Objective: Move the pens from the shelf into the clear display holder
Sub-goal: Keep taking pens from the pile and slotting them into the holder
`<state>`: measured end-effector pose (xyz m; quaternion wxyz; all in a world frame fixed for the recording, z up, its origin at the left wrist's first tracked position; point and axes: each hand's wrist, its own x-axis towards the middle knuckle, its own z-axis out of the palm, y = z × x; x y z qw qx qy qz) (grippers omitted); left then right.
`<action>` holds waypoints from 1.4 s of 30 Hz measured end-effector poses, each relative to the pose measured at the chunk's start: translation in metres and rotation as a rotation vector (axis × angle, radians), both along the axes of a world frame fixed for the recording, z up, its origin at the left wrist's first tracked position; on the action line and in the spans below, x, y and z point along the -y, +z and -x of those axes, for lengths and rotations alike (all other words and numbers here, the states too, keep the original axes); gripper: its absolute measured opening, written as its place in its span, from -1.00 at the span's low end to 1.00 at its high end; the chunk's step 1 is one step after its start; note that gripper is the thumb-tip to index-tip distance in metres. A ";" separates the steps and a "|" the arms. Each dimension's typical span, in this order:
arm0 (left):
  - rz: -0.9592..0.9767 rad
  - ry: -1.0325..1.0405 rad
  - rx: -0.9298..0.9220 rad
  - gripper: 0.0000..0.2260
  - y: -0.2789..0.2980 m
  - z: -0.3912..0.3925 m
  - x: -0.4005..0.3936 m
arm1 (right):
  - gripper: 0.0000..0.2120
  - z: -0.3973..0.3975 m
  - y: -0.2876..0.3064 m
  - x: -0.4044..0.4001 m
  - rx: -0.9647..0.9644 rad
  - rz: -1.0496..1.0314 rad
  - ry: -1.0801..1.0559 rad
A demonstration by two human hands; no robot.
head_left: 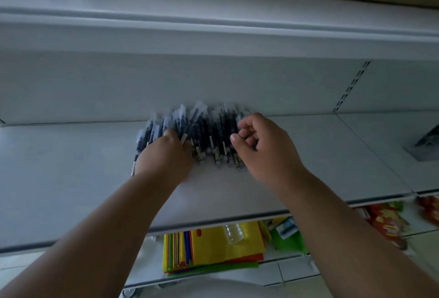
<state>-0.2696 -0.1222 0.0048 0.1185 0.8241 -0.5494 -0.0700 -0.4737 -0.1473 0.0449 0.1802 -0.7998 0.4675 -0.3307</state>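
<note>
The pens [197, 131] are dark blue-black with clear, whitish caps. The shelf [71, 167] is plain pale grey-white. Below, near, a stack of sheets [213, 250] shows yellow, green, orange and blue stripes; far right, packets [384, 221] are red and yellow.
</note>
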 end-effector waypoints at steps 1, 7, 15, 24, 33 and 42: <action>0.010 -0.024 0.012 -0.72 -0.001 -0.002 -0.002 | -0.82 -0.002 -0.001 0.001 -0.005 -0.004 -0.003; 0.274 0.056 -0.256 -0.76 0.013 0.007 -0.027 | -0.86 -0.010 -0.014 0.010 -0.083 -0.086 -0.025; 0.379 -0.023 -1.385 -0.85 0.006 0.027 -0.068 | -0.66 -0.032 -0.023 0.012 -0.336 -0.193 -0.090; 0.319 0.038 -1.524 -0.81 0.008 0.027 -0.084 | -0.62 -0.036 -0.020 0.009 -0.247 -0.334 -0.070; 0.331 -0.001 -1.531 -0.71 0.014 0.039 -0.074 | -0.90 0.001 0.004 -0.007 0.689 -0.878 -0.023; 0.230 -0.153 -1.491 -0.69 0.013 0.123 -0.046 | -0.84 0.103 0.019 -0.038 0.758 -0.674 -0.186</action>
